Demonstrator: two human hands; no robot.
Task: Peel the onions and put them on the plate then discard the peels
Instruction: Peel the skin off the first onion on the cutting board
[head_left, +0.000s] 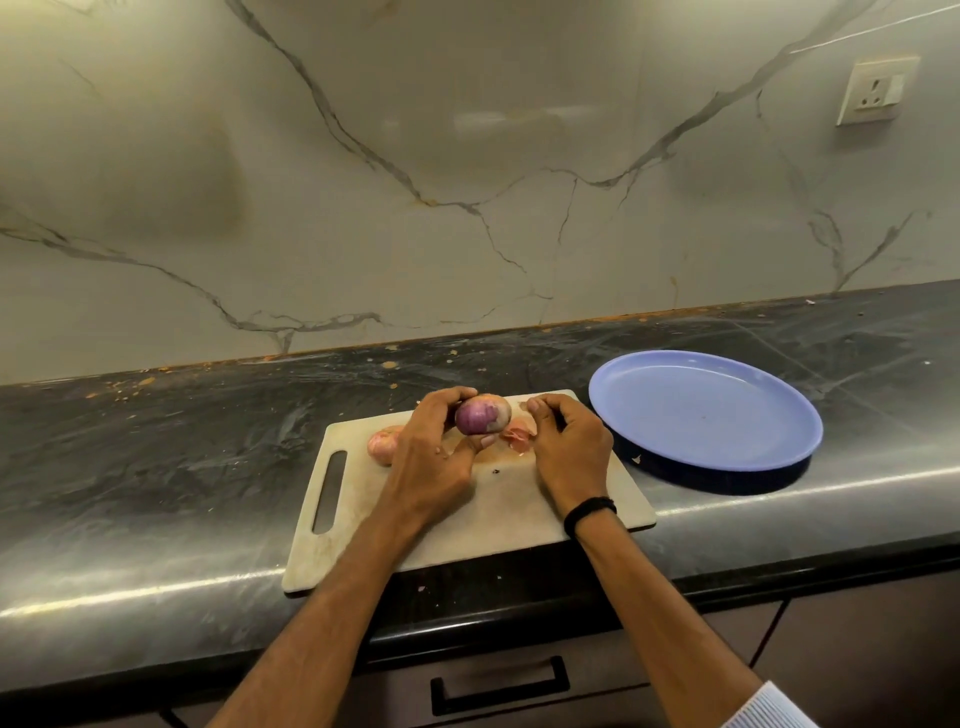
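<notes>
My left hand (431, 457) grips a purple onion (482, 414), mostly bare of skin, just above the far edge of a pale cutting board (498, 514). My right hand (569, 449) sits right of the onion with curled fingers; whether it holds a peel I cannot tell. Pinkish peel pieces (518, 435) lie on the board between my hands. A second onion (383, 444), still in its pink skin, lies on the board, partly hidden behind my left hand. A blue plate (706, 410) stands to the right of the board with nothing on it.
The board lies on a dark, dusty stone counter (156, 467) against a marble wall. A wall socket (875, 91) is at the upper right. A drawer with a black handle (501, 686) is below the counter edge.
</notes>
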